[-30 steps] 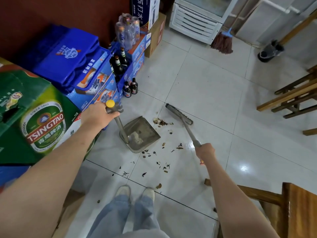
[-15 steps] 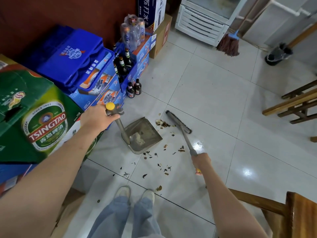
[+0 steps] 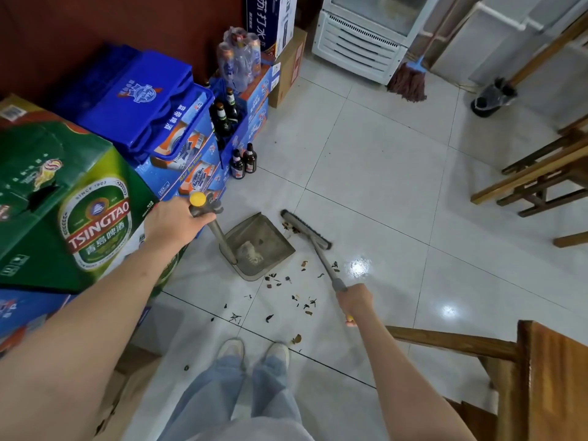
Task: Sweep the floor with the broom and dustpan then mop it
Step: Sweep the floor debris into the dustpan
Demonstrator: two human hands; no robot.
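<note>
My left hand grips the yellow-capped handle of a grey dustpan that stands on the white tiled floor with a pale clump and some dirt inside. My right hand holds the grey handle of a short broom, whose brush head lies on the floor just right of the pan's mouth. Dark leaf scraps and crumbs are scattered on the tiles in front of the pan and near my shoes. A reddish-brown mop leans by the white cooler at the back.
Green Tsingtao boxes and blue beer crates with bottles line the left. A white cooler stands at the back, wooden benches at the right, a wooden chair at the near right, a black bin far right.
The broom head has slid a little toward the dustpan's mouth, pushing scraps with it. The dustpan stays in place under my left hand.
</note>
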